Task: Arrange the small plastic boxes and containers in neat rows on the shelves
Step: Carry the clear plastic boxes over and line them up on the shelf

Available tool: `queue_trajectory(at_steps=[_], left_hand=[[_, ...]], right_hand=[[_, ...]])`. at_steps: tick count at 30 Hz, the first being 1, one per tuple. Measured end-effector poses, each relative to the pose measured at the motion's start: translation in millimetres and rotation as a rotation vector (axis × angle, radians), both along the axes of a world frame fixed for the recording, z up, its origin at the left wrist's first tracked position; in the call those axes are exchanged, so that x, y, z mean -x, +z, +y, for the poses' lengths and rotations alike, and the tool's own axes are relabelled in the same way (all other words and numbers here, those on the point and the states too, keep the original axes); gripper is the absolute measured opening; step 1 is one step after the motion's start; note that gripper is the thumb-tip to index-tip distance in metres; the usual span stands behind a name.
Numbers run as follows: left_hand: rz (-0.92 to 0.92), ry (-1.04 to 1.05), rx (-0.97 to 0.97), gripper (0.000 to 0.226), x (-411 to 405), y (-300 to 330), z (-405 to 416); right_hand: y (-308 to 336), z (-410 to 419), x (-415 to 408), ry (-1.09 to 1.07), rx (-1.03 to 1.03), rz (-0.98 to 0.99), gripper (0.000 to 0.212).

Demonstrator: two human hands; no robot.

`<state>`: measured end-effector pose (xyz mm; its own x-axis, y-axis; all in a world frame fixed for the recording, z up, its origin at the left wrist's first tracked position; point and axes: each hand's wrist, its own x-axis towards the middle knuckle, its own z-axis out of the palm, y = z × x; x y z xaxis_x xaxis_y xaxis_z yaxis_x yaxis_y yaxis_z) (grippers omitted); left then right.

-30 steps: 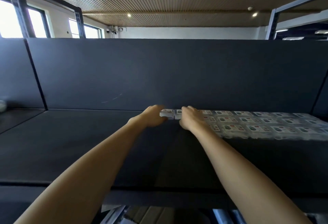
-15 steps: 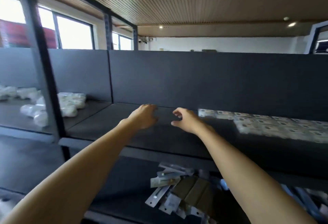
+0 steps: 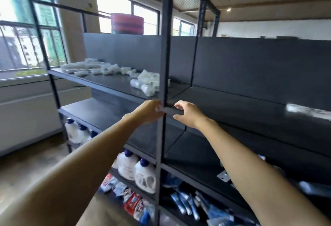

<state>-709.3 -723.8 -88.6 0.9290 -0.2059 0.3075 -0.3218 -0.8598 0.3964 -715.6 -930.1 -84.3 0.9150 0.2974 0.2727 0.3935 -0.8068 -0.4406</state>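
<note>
Both my hands hover in front of the dark shelf, level with its top board, and neither holds anything. My left hand (image 3: 148, 112) has loosely curled fingers right beside the upright post (image 3: 163, 64). My right hand (image 3: 186, 114) is just right of that post, fingers bent and spread. The arranged row of small plastic boxes (image 3: 308, 110) lies blurred at the far right of the shelf board (image 3: 232, 107), well away from both hands. Loose clear plastic containers (image 3: 146, 82) lie in a heap on the left bay's shelf, with more scattered further left (image 3: 93, 67).
White detergent bottles (image 3: 129, 166) stand on a lower shelf. Red and blue packets (image 3: 132, 200) and blue tubes (image 3: 188, 206) lie near the bottom. A red stack of baskets (image 3: 127, 24) sits on top of the rack. Windows fill the left wall.
My view has swung left and down. Both hands have let go of the boxes in the row and moved left to the upright post, holding nothing.
</note>
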Motion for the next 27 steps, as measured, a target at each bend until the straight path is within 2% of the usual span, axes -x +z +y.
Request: queue_trajectory(at_steps=[9, 13, 27], left_hand=[[-0.085, 0.19, -0.192, 0.046, 13, 8, 128], [-0.096, 0.215, -0.175, 0.051, -5, 10, 173], [-0.075, 0.329, -0.26, 0.053, -167, 44, 318]], right_hand=[[1, 133, -16, 0.127, 0.03, 0.001, 0.053], [4, 175, -46, 0.151, 0.062, -0.03, 0.054], [29, 330, -236, 0.218, 0.024, -0.108, 0.053]])
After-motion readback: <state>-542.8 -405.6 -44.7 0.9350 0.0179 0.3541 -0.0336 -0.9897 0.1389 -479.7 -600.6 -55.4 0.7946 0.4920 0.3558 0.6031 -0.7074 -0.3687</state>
